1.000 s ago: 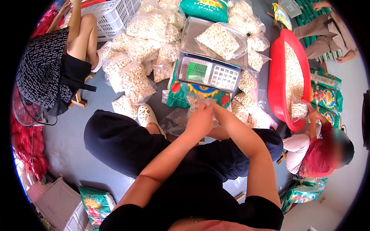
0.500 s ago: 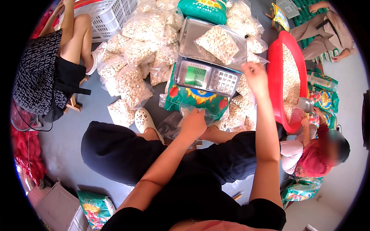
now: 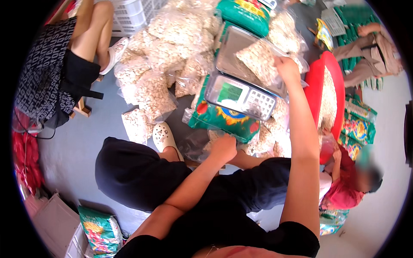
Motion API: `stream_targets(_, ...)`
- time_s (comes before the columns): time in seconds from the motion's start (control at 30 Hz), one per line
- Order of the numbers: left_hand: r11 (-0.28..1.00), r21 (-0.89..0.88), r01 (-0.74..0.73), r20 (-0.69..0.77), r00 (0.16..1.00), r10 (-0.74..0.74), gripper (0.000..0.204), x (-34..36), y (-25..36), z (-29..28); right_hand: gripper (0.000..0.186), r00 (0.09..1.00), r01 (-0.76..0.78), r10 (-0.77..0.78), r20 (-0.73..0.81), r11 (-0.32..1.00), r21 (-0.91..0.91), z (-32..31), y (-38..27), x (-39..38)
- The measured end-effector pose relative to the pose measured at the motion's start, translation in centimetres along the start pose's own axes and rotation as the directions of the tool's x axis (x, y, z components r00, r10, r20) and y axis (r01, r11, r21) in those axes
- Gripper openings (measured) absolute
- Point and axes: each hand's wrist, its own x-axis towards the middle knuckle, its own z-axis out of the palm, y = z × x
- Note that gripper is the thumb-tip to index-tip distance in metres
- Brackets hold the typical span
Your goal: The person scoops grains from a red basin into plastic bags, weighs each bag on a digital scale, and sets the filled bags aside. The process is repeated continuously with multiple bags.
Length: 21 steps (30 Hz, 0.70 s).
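A digital scale (image 3: 241,95) with a metal pan stands on a green printed sack (image 3: 219,121) in front of me. On its pan lies a clear plastic bag of pale flat seeds or kernels (image 3: 257,59). My right hand (image 3: 287,69) reaches over the pan's right side, its fingers closed on the end of that bag. Lower down, between my knees, my left hand (image 3: 223,148) is closed on another clear plastic bag (image 3: 195,144) with some pale pieces in it; its fingertips are partly hidden.
Filled clear bags (image 3: 176,43) lie heaped left of the scale. To the right stands a red tub (image 3: 315,79) of loose pale seeds, with a person in red (image 3: 344,193) beside it. Another person (image 3: 47,69) sits at left, near a white crate (image 3: 129,19). Someone else stands at upper right.
My right hand has moved up and onto the end of the bag on the pan. The view has shifted slightly. The co-worker's metal scoop at the tub no longer shows.
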Motion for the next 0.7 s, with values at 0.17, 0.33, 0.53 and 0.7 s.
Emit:
stream_targets(0.17,0.999,-0.023,0.048,0.020,0.999,-0.048,0.022,0.3,-1.4,0.4,0.040,0.894,0.227,-0.301,-0.332,0.943,-0.244,-3.6,-3.6,0.2)
stream_targets(0.33,0.997,-0.058,0.059,0.060,0.997,-0.055,0.022,0.5,-1.9,-0.1,0.040,0.783,0.476,-0.476,-0.401,0.873,-0.107,-7.9,-9.6,1.5)
stream_targets(0.53,0.984,-0.135,0.120,0.072,0.991,-0.111,0.022,1.0,-2.0,-0.3,0.041,0.772,0.635,-0.543,-0.330,0.639,0.433,-8.9,-19.6,1.5)
stream_targets(0.7,0.974,-0.188,0.131,0.090,0.989,-0.115,0.022,1.2,-2.1,-0.5,0.025,0.395,0.905,-0.854,-0.339,0.426,-0.018,-7.0,-29.6,3.8)
